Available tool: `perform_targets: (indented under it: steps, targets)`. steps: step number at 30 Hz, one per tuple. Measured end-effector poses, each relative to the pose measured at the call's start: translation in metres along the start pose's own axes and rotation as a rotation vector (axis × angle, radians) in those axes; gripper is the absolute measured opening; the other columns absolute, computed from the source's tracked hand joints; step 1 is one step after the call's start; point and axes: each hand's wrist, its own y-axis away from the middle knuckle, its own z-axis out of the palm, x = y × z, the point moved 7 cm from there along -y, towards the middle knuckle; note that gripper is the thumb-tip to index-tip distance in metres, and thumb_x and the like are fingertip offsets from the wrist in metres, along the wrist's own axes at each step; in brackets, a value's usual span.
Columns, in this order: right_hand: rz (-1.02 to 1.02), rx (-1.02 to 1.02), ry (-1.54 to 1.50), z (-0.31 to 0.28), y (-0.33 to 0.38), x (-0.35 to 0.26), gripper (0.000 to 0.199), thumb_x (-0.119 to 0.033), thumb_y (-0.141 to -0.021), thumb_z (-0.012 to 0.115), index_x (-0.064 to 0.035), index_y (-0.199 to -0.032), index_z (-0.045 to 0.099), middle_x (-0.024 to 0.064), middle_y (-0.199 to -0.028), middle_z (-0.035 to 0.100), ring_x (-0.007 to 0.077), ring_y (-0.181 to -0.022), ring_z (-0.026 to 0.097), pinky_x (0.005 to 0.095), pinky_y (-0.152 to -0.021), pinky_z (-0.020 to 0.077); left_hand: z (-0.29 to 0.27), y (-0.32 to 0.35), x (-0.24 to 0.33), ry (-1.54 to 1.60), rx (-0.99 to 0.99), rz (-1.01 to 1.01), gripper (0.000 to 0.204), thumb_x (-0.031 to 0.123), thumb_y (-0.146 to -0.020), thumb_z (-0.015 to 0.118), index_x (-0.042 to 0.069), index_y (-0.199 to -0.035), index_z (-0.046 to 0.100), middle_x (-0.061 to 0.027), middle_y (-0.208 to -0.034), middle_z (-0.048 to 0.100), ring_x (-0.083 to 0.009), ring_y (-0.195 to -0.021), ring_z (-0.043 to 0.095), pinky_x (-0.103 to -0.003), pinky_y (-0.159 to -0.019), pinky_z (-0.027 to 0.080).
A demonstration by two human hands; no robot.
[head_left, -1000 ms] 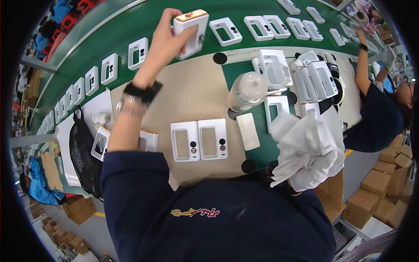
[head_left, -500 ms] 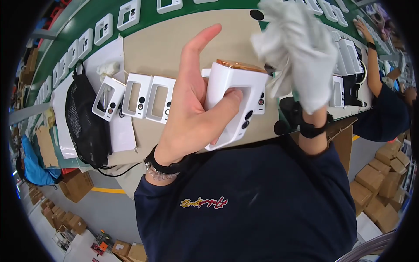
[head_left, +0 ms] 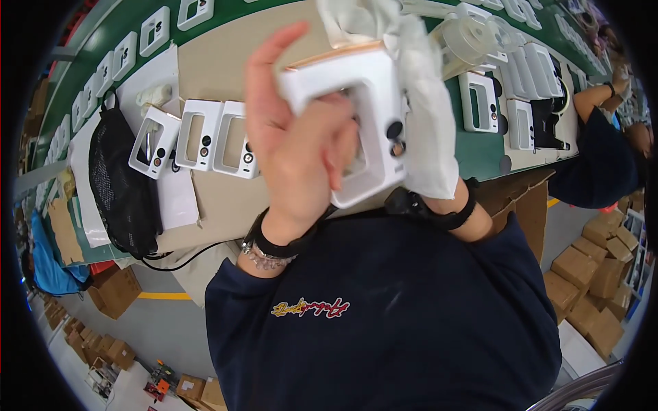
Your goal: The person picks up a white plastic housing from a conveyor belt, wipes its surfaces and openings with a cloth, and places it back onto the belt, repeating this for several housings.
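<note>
A white plastic housing [head_left: 389, 89] with a rectangular opening, copper-coloured top edge and two round dark spots is lifted in front of me, tilted. My bare left hand [head_left: 298, 147] grips it from the left, its thumb and some fingers reaching into the opening and one finger raised outside. Bunched white cloth [head_left: 360, 20] lies against the housing's top. White fabric covers my right hand [head_left: 426, 116], which is along the housing's right side; its fingers are hidden, but it appears to hold the cloth. Several similar housings [head_left: 197, 135] stand on the beige mat to the left.
A black mesh pouch [head_left: 123, 181] lies at the left on white paper. Clear round container [head_left: 466, 41] and more housings [head_left: 480, 103] stand on the right. Rows of housings line the green far surface. A co-worker [head_left: 600, 151] is at the right; cardboard boxes [head_left: 582, 267] lie below.
My right hand with the white cloth has come down and left onto the housing. The housing has shifted up and turned in my left hand. The clear container is now uncovered.
</note>
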Motion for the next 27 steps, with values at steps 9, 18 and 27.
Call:
perform_targets:
  steps: [9,18,27]
  targets:
    - [0.603,0.244,-0.666,0.017,0.024,0.018,0.041,-0.035,-0.088,0.033,-0.0044,-0.114,0.039,0.0076,-0.112,0.044,0.0171,-0.1,0.045,0.0256,-0.084,0.0374,-0.001,-0.001,0.008,-0.275,0.252,0.723,0.037,-0.001,-0.072,0.038,0.002,-0.108,0.027,-0.0058,-0.056,0.042,-0.0088,-0.038,0.037,-0.021,-0.038,0.031]
    - [-0.232,0.12,-0.21,-0.023,-0.002,-0.011,0.03,-0.02,-0.075,0.052,-0.0065,-0.102,0.049,0.0083,-0.101,0.048,0.0213,-0.087,0.047,0.0293,-0.072,0.0411,-0.011,0.0,-0.021,0.251,0.025,-0.037,0.05,0.019,-0.079,0.036,0.0,-0.123,0.02,-0.0115,-0.1,0.05,-0.0225,-0.092,0.048,-0.034,-0.085,0.036]
    - [-0.489,-0.258,0.031,0.005,-0.011,-0.053,0.026,-0.014,-0.064,0.058,-0.0126,-0.09,0.057,0.0078,-0.103,0.051,0.0245,-0.086,0.05,0.0333,-0.066,0.0431,-0.026,0.01,-0.027,0.825,0.012,-0.61,0.045,0.028,-0.082,0.042,-0.002,-0.115,0.04,-0.0147,-0.109,0.048,-0.0225,-0.099,0.048,-0.037,-0.086,0.036]
